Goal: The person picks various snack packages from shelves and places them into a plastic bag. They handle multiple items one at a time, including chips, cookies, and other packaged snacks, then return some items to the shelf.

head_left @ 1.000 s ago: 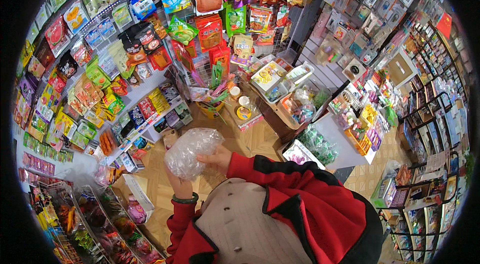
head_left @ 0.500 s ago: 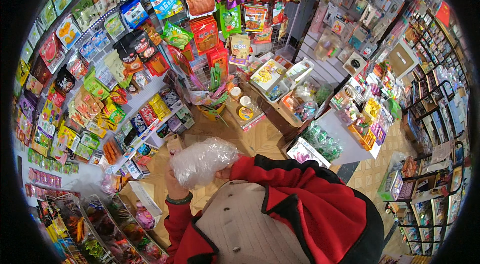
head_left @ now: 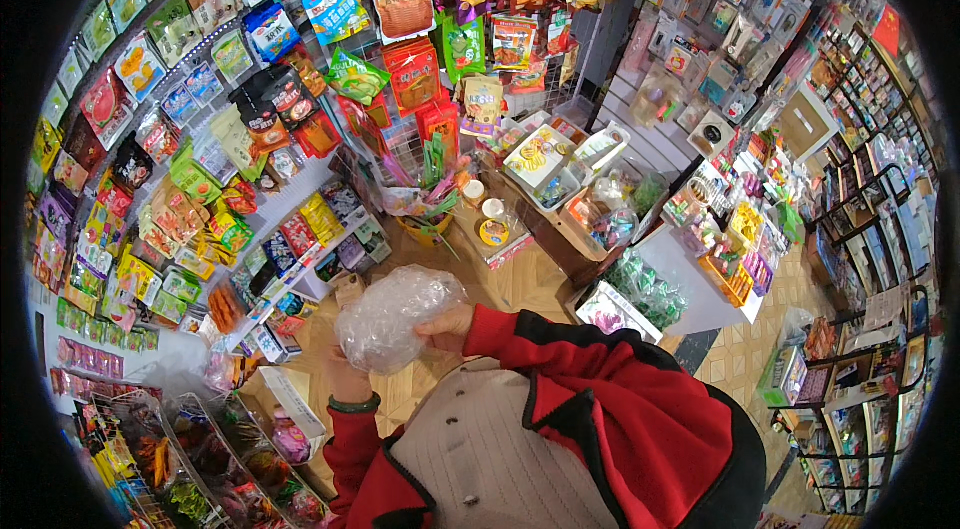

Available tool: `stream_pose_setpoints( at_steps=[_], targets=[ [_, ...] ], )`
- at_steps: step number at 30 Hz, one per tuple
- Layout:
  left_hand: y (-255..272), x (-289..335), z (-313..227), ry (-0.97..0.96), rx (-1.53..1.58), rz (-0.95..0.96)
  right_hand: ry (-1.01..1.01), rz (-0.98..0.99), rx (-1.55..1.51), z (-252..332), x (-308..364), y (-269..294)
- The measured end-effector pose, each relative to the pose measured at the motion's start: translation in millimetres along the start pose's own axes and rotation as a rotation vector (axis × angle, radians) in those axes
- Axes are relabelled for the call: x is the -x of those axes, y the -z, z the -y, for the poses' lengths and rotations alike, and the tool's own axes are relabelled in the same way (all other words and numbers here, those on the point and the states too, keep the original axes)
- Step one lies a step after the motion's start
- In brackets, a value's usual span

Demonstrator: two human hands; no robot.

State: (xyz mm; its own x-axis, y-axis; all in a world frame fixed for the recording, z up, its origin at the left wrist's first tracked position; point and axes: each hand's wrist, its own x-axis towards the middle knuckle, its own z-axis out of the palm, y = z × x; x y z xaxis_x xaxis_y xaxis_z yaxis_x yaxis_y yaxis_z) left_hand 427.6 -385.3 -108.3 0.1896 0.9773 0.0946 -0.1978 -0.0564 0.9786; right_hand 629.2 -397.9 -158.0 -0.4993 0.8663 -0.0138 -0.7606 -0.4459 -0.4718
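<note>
Held in front of my body is a crumpled bundle of clear plastic (head_left: 395,317), rounded and shiny. My right hand (head_left: 447,327) grips its right side, thumb lying across the film. From below and to the left, my left hand (head_left: 347,381) supports the bundle, its fingers partly covered by the plastic. A dark bracelet circles the left wrist. What the film wraps, if anything, cannot be made out.
Snack shelves (head_left: 200,179) rise on the left, and hanging packets (head_left: 410,74) face me. Beyond my hands stand small round tubs (head_left: 493,231) and a box of goods (head_left: 545,159). A display table (head_left: 690,274) is at right. Open bins (head_left: 220,449) sit lower left.
The bundle has turned and bunched into a rounder shape, shifting slightly left. My right hand has come into fuller view on its side, and my left hand has moved lower.
</note>
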Motion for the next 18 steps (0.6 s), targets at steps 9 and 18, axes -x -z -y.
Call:
stream_pose_setpoints(
  at_steps=[9, 18],
  targets=[
    [10, 17, -3, 0.153, 0.417, 0.191, 0.22, -0.085, 0.562, 19, 1, -16],
    [-24, 27, -18, 0.075, 0.225, -0.054, 0.24, -0.048, 0.904, -2, -4, -32]
  ],
)
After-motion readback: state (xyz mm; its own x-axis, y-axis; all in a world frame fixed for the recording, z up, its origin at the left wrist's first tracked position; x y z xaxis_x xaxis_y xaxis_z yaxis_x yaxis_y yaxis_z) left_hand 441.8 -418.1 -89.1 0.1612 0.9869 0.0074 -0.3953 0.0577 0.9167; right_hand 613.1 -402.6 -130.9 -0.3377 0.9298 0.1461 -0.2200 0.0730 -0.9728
